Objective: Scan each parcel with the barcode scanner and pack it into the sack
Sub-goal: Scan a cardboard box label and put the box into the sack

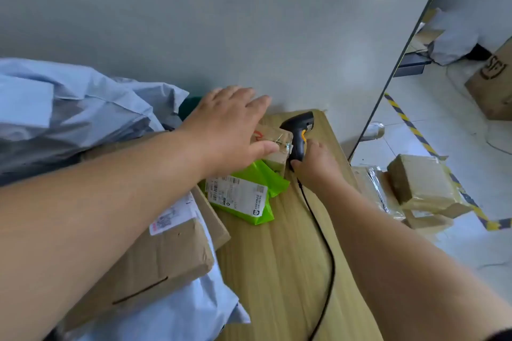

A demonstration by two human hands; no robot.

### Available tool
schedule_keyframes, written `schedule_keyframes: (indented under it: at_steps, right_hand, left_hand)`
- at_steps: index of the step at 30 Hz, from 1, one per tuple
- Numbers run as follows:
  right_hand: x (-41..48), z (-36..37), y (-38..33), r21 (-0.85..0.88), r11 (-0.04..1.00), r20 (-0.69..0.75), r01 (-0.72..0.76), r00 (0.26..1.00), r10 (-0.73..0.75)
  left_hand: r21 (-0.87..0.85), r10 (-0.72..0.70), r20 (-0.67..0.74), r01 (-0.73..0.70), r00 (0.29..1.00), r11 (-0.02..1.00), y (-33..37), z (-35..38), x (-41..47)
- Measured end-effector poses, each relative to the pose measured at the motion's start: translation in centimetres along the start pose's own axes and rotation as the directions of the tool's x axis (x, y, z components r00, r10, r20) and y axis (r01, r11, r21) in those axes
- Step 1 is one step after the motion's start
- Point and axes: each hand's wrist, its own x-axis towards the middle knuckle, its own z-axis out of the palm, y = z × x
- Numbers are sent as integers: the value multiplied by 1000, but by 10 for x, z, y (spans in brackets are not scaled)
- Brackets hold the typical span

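Head view suggests scanning is about to start: the right hand (pixel 314 165) wraps its fingers round the barcode scanner (pixel 300 130) at the far end of the counter (pixel 277 271), while the left hand (pixel 230 124) hovers, fingers spread wide, over the small brown parcel (pixel 277 148) beside it, whose label likely needs finding next.

"SF" logo on cardboard box (pixel 493 83) at right; label print on green mailer (pixel 273 178) illegible.

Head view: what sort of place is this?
Probably a courier parcel depot: a black corded barcode scanner in the right hand, a green plastic mailer with a shipping label, and taped brown cardboard boxes piled on the floor.
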Motion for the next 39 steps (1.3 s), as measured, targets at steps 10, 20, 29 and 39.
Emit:
schedule_keyframes:
  at_steps: [10, 20, 29, 39]
  right_hand:
    - [8, 18, 4, 118, 985, 46, -130, 991, 125]
    - [-78, -48, 5, 442, 864, -54, -240, 955, 293]
    - [-215, -90, -52, 878, 473, 48, -75, 996, 69]
    - [-255, -60, -110, 807, 579, 131, -111, 991, 7]
  left_hand:
    - [-54, -30, 32, 32, 999, 998, -10, 8, 2]
    - [-127, -65, -39, 60, 997, 990, 7, -28, -44]
    - [-309, -243, -19, 226, 970, 924, -10, -49, -156]
    - [-380, -444, 175, 477, 878, 793, -11, -31, -228]
